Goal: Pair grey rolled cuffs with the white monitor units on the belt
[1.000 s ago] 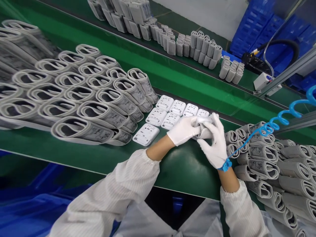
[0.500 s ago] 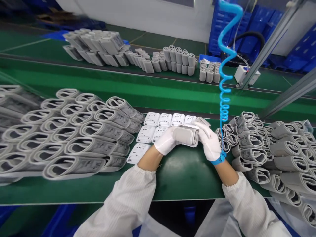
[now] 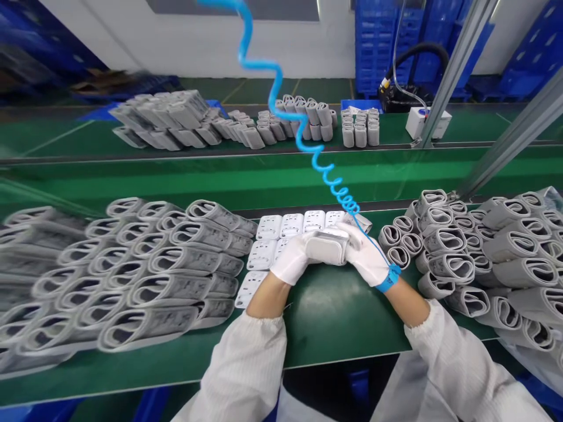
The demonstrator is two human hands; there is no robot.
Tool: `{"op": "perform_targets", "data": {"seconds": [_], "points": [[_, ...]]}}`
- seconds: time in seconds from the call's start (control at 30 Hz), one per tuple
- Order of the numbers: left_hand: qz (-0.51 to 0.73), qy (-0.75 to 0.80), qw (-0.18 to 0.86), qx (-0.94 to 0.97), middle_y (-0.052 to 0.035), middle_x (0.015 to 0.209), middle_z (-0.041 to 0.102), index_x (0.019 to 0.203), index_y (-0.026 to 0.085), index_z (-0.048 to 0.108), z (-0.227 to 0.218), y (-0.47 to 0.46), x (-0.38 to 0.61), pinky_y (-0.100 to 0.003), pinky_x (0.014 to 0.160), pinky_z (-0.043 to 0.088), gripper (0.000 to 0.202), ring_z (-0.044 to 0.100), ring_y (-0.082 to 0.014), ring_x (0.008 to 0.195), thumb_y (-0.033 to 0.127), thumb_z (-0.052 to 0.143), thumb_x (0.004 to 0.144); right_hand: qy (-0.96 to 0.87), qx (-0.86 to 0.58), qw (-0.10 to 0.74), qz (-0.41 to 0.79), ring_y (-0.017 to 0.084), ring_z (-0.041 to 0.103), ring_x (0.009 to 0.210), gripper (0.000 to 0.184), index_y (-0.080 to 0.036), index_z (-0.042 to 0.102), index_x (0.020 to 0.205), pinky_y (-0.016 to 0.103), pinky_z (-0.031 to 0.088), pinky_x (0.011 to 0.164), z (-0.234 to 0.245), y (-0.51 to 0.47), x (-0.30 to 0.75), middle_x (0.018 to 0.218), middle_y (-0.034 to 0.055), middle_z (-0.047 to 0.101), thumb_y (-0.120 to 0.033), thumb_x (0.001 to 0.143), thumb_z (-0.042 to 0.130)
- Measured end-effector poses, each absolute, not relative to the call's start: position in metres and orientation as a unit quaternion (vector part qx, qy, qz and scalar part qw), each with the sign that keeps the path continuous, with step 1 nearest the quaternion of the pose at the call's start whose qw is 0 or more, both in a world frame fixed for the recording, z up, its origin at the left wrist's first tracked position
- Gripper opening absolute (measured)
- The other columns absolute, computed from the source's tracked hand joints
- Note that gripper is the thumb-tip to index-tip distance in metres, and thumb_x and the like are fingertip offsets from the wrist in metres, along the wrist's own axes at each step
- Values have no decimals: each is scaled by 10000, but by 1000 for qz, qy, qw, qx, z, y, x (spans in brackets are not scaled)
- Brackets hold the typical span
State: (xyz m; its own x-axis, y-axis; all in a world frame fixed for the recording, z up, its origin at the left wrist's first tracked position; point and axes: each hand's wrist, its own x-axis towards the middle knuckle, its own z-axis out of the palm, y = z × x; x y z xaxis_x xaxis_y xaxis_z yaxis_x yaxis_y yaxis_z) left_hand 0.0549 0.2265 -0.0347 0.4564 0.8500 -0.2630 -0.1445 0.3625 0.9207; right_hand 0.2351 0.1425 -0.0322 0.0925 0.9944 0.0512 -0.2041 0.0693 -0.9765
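A rolled grey fabric cuff [image 3: 325, 248] is held between my two gloved hands above the green work surface [image 3: 343, 316]. My left hand [image 3: 291, 258] is closed around its left end. At its right end, my right hand [image 3: 366, 258] grips with bent fingers, some of them hidden behind the roll. A blue wrist strap [image 3: 389, 278] circles my right wrist. Just beyond the hands lie several flat white plastic casings [image 3: 269, 227] in rows, partly covered by my left hand. Another grey cuff [image 3: 359, 221] rests behind my right hand.
Rolled cuffs are stacked in a large pile on the left [image 3: 176, 287] and another pile on the right [image 3: 448, 239]. More cuffs [image 3: 176, 114] stand on the far bench. A blue coiled cord [image 3: 303, 126] hangs down to the wrist strap. A metal post [image 3: 457, 64] rises at right.
The held cuff has turned a little, and my right hand has closed in on its right end. My view has shifted, and the coiled cord has swung to the left.
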Motion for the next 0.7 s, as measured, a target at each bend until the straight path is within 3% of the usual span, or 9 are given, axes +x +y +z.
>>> {"op": "perform_targets", "data": {"seconds": [0.23,0.43,0.7], "points": [[341,409,629,566,-64,790,784,706,163,724,-18,222,50,-315,714,594,380,733,-265,850,433,978,623,-413,-393,593,569,323,701,1388,709,-231,756,1425,486,478,1308,-43,149,234,1483,90,747,-318,752,961],[335,388,587,627,-102,852,819,797,159,786,-5,218,49,-376,828,638,381,764,-306,908,511,905,710,-364,-407,638,543,326,711,1347,585,-211,807,1283,487,468,1307,-37,148,224,1373,97,793,-362,740,967],[356,419,528,647,-108,923,845,898,172,813,-5,219,52,-441,940,673,367,789,-343,991,486,860,713,-301,-398,646,578,320,664,1382,521,-216,782,1273,500,486,1292,-40,157,226,1331,92,788,-456,819,871]]}}
